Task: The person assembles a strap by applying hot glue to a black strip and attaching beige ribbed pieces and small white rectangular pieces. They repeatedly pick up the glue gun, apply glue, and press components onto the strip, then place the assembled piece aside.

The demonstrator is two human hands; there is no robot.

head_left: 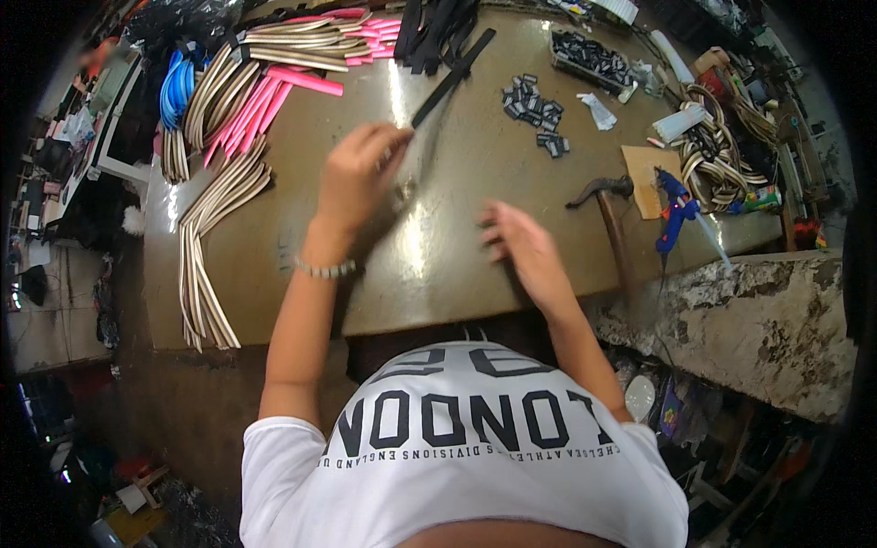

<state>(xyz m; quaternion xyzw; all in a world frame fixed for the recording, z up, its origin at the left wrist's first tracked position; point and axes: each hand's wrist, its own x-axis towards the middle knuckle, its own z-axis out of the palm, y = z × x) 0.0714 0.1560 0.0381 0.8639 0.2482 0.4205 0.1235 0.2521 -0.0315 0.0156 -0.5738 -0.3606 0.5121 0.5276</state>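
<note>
My left hand (pixel 364 173) is raised over the table, its fingers pinched on the near end of a black strap (pixel 454 77). From those fingers the strap stretches up toward a pile of black straps (pixel 427 41) at the far edge. Over the middle of the table, my right hand (pixel 519 239) hovers with fingers loosely bent and apart, slightly blurred, and nothing shows in it. Beyond it lies a loose heap of small black buckle-like pieces (pixel 534 105).
Cream-and-brown strips (pixel 203 242), pink strips (pixel 251 114) and blue strips (pixel 176 89) lie at left. At right are a hammer (pixel 614 219), a blue glue gun (pixel 674 215), cardboard (pixel 647 169), coiled strips (pixel 717 155) and a box of black pieces (pixel 589 59). The table (pixel 457 283) ends before my body.
</note>
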